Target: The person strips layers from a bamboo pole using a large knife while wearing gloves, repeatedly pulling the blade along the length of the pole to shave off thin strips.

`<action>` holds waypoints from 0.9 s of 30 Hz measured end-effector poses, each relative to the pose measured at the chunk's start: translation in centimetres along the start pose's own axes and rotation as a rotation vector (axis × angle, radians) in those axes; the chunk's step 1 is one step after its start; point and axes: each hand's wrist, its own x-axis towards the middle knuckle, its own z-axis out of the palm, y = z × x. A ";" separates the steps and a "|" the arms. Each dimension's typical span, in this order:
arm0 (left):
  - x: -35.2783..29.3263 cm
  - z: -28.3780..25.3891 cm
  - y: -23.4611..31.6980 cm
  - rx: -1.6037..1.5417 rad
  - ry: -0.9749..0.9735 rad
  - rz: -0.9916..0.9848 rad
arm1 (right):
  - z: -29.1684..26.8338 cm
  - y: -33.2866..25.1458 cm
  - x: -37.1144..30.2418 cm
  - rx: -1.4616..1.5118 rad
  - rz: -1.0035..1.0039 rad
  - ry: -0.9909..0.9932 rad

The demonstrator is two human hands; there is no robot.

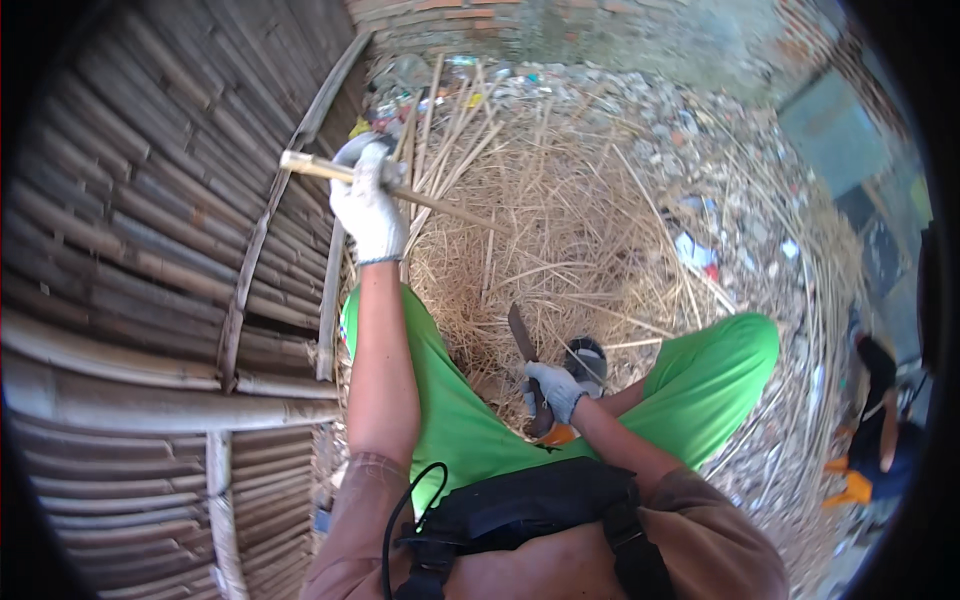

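My left hand [368, 205], in a white knit glove, is raised at arm's length with its fingers wrapped round a bamboo stick [440, 206]. The stick's thick pale end pokes out to the left of the glove, and its thinner part slants right over the heap of shavings [560, 220]. Lower down, between my knees, my right hand [555, 390], also gloved, grips a large knife [521, 334]. Its dark blade points up and away from me, apart from the stick. The lower end of its handle shows beneath the glove.
A bamboo slat wall [130, 200] rises close on my left. Long split bamboo strips [432, 125] lie beyond my left hand. Rubble [680, 130] covers the ground before a brick wall [640, 40]. Another person [885, 435] is at the far right.
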 end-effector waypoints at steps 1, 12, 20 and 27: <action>-0.2 0.4 0.6 0.047 -0.024 0.010 | 0.1 0.1 0.1 0.050 -0.006 0.000; -0.7 0.7 6.2 0.031 -0.542 -0.111 | -0.8 0.1 -0.2 0.086 -0.045 -0.024; -2.8 7.7 7.1 0.030 -0.520 -0.073 | -1.1 -1.1 -1.1 0.132 -0.053 -0.069; -5.1 12.7 15.1 -0.020 -0.755 0.008 | -2.0 -1.3 -0.4 -0.012 -0.047 -0.057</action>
